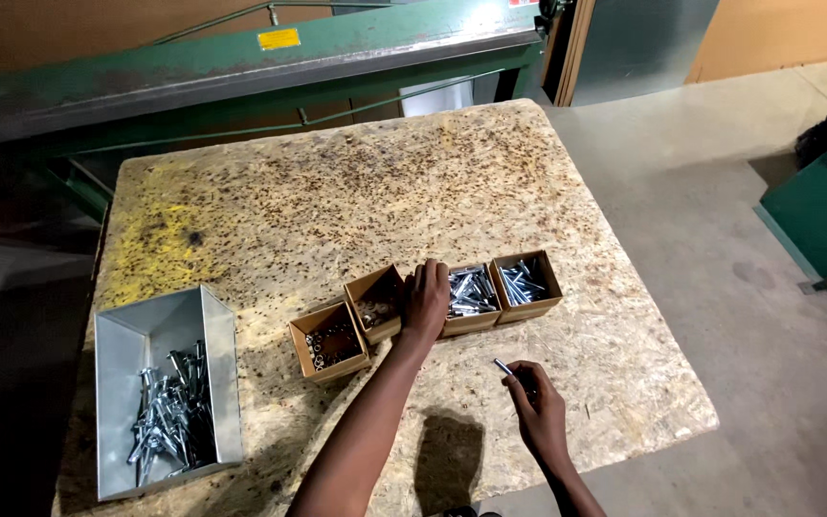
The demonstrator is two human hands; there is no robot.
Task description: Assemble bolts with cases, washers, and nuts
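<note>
Right hand (536, 407): I'm pinching a small bolt (502, 368) in nearly closed fingers.
Left hand (426, 299): I'm curling fingers into the bolt box (472, 324).

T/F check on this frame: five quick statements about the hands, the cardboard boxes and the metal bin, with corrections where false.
1. The left hand reaches into a cardboard box of bolts. True.
2. The right hand is empty. False: it holds a small bolt.
3. Four cardboard boxes sit in a row. True.
4. The metal bin is empty. False: bolts lie in it.
5. The rightmost box holds small nuts. False: it holds bolts.
</note>
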